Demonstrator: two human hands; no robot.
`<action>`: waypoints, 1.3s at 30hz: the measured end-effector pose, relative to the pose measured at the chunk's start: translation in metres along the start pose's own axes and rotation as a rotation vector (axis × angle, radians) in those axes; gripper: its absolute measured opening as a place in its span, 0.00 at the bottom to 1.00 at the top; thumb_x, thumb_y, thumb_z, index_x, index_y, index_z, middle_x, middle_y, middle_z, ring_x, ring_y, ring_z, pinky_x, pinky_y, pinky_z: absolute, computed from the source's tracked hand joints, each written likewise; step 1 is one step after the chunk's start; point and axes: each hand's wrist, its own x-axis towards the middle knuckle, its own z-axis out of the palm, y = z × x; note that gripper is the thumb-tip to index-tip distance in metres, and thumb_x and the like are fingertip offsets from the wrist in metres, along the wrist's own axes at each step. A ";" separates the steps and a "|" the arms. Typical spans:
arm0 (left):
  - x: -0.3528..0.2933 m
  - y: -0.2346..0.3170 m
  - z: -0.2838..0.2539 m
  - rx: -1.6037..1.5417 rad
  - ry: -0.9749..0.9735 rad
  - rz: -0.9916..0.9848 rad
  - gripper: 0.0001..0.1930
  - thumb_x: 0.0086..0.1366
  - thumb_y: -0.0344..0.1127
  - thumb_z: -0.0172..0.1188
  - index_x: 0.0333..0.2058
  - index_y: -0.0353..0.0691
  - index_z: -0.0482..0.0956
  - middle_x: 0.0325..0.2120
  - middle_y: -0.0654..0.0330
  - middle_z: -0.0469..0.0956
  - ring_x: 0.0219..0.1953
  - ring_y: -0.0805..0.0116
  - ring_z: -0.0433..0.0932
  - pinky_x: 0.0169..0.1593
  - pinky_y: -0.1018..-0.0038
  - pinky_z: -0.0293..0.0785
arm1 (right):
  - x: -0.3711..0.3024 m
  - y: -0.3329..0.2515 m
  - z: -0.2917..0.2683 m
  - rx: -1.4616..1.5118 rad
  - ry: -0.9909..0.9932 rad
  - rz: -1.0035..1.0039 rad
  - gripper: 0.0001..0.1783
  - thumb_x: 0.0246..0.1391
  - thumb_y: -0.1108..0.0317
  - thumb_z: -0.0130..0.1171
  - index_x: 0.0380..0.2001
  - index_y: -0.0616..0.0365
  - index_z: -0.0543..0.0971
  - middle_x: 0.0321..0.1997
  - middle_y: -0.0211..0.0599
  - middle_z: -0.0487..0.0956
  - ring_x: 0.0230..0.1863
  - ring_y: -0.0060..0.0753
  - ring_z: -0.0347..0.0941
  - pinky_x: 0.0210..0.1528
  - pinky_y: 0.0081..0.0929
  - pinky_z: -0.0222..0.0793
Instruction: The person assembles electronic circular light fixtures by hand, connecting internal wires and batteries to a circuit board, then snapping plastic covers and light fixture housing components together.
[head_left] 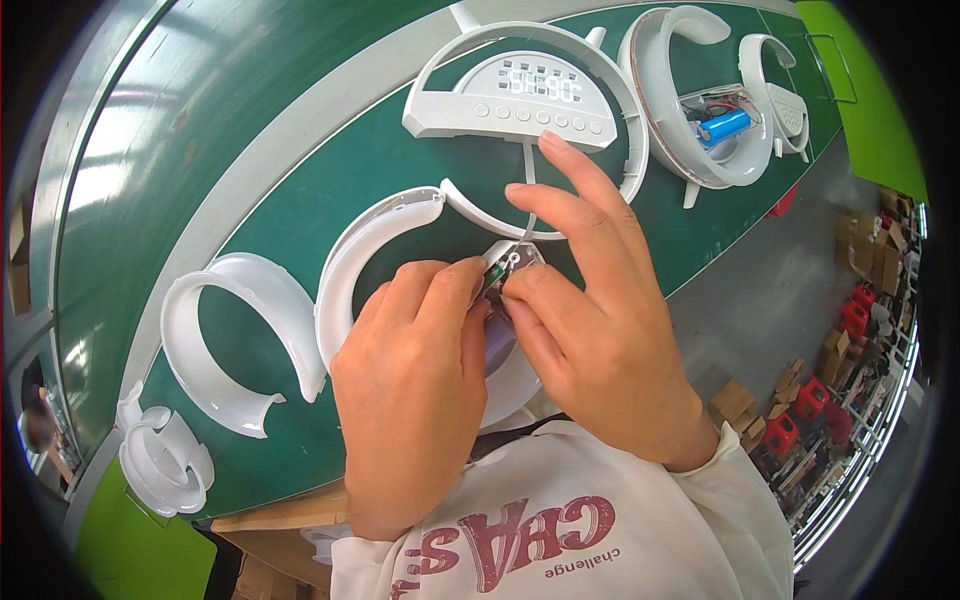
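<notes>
My left hand is closed, thumb and forefinger pinched on a small green circuit board at the open end of a white curved housing. My right hand presses thumb and a finger together at the same spot, its other fingers stretched forward; what lies in that pinch is hidden. A flat white ribbon cable runs from this spot to a white ring-shaped clock frame beyond my hands. The frame has a lit half-round display and a row of round buttons.
White curved shells lie on the green table to the left. At far right stand an open ring housing with a blue battery cell and a smaller clock unit. Cartons and red stools are on the floor.
</notes>
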 end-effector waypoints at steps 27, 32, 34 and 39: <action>-0.014 -0.006 0.007 0.054 0.062 0.225 0.12 0.54 0.16 0.67 0.37 0.36 0.84 0.38 0.57 0.82 0.32 0.61 0.83 0.33 0.70 0.79 | -0.030 -0.005 0.005 -0.036 0.128 -0.085 0.05 0.50 0.78 0.62 0.27 0.71 0.76 0.54 0.58 0.76 0.67 0.64 0.69 0.65 0.76 0.58; -0.018 -0.009 0.010 -0.181 0.069 0.038 0.18 0.58 0.20 0.65 0.48 0.38 0.80 0.42 0.55 0.82 0.38 0.56 0.82 0.37 0.65 0.78 | -0.022 -0.017 -0.007 -0.062 -0.005 -0.028 0.07 0.41 0.81 0.67 0.26 0.67 0.78 0.54 0.53 0.76 0.67 0.68 0.67 0.66 0.72 0.60; -0.018 -0.012 0.008 -0.107 0.027 0.088 0.17 0.58 0.19 0.65 0.47 0.38 0.80 0.42 0.55 0.82 0.38 0.56 0.82 0.38 0.64 0.78 | -0.017 -0.020 -0.006 -0.090 -0.004 -0.040 0.08 0.39 0.82 0.66 0.24 0.70 0.76 0.53 0.54 0.75 0.67 0.67 0.68 0.65 0.72 0.61; -0.018 -0.014 0.009 -0.149 0.028 0.068 0.15 0.59 0.20 0.64 0.45 0.37 0.80 0.39 0.56 0.81 0.37 0.55 0.81 0.38 0.62 0.77 | -0.010 -0.025 -0.003 -0.124 -0.063 -0.032 0.07 0.39 0.82 0.65 0.24 0.70 0.76 0.51 0.53 0.76 0.65 0.64 0.69 0.61 0.67 0.65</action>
